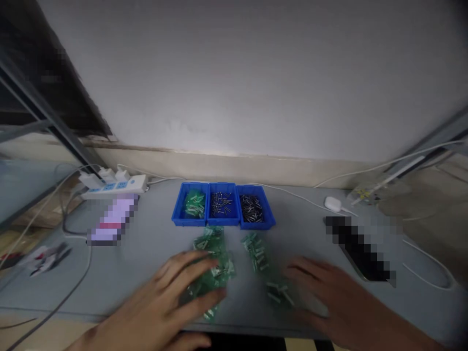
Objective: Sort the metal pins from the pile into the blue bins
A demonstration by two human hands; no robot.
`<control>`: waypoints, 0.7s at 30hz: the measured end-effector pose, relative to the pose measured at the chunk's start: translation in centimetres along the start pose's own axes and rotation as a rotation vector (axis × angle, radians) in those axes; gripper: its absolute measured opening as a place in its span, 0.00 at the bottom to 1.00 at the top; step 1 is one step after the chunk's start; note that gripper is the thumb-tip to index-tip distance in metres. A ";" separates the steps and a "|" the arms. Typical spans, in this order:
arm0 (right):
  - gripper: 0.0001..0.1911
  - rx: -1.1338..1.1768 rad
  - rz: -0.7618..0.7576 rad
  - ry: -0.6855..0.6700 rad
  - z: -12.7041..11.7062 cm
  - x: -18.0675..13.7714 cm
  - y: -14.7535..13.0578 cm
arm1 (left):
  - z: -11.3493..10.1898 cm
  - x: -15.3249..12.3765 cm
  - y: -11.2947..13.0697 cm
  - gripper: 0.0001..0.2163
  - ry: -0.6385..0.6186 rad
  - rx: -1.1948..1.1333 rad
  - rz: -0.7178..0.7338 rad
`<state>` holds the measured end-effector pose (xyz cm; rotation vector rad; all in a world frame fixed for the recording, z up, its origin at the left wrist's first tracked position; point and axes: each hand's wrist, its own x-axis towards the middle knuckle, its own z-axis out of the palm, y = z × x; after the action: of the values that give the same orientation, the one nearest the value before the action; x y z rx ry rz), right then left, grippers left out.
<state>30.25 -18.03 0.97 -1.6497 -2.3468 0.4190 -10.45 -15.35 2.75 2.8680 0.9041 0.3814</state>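
My left hand [171, 297] rests over a pile of small green plastic packets [224, 265], fingers spread; the packets hold small silvery metal pieces. Somewhat blurred, my right hand [329, 297] has its fingers apart beside another green packet [280, 291] with pin-like metal pieces in it. Between the hands lies a further strip of green packets [258, 251]. Behind them three blue bins stand side by side. Green packets fill part of the left bin [176, 214]; scattered metal pins lie in the middle bin [234, 220], and a denser heap of pins in the right bin [268, 214].
A white power strip [137, 184] with plugs sits at the back left, near a purple-screened phone [119, 214]. To the right are a dark phone [361, 253] and a white charger [332, 204]. Cables cross the grey table [300, 219] on both sides; a wall [256, 97] rises behind.
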 end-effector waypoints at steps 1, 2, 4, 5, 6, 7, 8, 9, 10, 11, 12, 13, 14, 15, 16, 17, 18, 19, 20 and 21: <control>0.26 -0.017 -0.026 -0.052 0.8 0.2 0.1 | 0.3 1.1 -0.5 0.28 -0.034 0.012 0.038; 0.27 -0.036 -0.023 -0.075 1.5 0.2 0.1 | 0.7 2.0 -0.9 0.32 -0.070 0.025 0.074; 0.25 -0.038 -0.013 -0.114 2.8 -0.3 0.2 | 1.7 3.3 -1.5 0.36 -0.121 0.044 0.128; 0.24 -0.027 -0.021 -0.116 3.3 -0.5 0.2 | 2.3 3.8 -1.8 0.36 -0.132 0.046 0.151; 0.23 -0.012 -0.039 -0.111 3.7 -0.7 0.1 | 2.8 4.2 -2.0 0.35 -0.140 0.042 0.174; 0.24 0.003 -0.060 -0.097 4.0 -0.7 0.0 | 3.3 4.5 -2.1 0.34 -0.146 0.032 0.205; 0.24 0.015 -0.078 -0.083 4.3 -0.6 -0.2 | 3.7 4.9 -2.3 0.33 -0.147 0.026 0.224; 0.25 0.024 -0.094 -0.068 4.5 -0.5 -0.4 | 4.0 5.3 -2.4 0.32 -0.143 0.017 0.239; 0.26 0.027 -0.110 -0.052 4.6 -0.2 -0.7 | 4.3 5.7 -2.5 0.31 -0.141 0.010 0.250; 0.26 0.026 -0.128 -0.032 4.8 0.1 -1.1 | 4.5 6.1 -2.5 0.31 -0.132 0.003 0.255; 0.26 0.020 -0.150 -0.008 5.0 0.5 -1.4 | 4.7 6.4 -2.5 0.31 -0.117 -0.004 0.258; 0.26 0.011 -0.174 0.020 5.2 0.9 -1.8 | 4.8 6.8 -2.5 0.31 -0.102 -0.011 0.258; 0.25 -0.002 -0.203 0.052 5.5 1.3 -2.1 | 5.0 7.2 -2.4 0.31 -0.084 -0.016 0.258; 0.24 -0.018 -0.237 0.086 5.7 1.8 -2.3 | 5.2 7.5 -2.3 0.31 -0.063 -0.020 0.257; 0.23 -0.038 -0.274 0.119 6.1 2.2 -2.5 | 5.4 7.8 -2.2 0.30 -0.042 -0.021 0.253; 0.22 -0.062 -0.316 0.151 6.4 2.6 -2.6 | 5.6 8.0 -2.1 0.30 -0.023 -0.019 0.248; 0.20 -0.088 -0.364 0.182 6.8 2.9 -2.6 | 5.8 8.2 -2.0 0.29 -0.006 -0.016 0.242; 0.19 -0.113 -0.411 0.212 7.1 3.2 -2.6 | 6.0 8.4 -1.9 0.29 0.013 -0.011 0.236; 0.17 -0.134 -0.457 0.237 7.2 3.4 -2.5 | 6.2 8.5 -1.9 0.28 0.031 -0.005 0.227; 0.15 -0.147 -0.498 0.252 7.2 3.6 -2.4 | 6.3 8.6 -1.9 0.28 0.049 0.000 0.218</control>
<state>24.36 -16.07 -4.68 -1.0310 -2.5139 -0.0571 -2.98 -9.02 -1.93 2.9777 0.5980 0.4740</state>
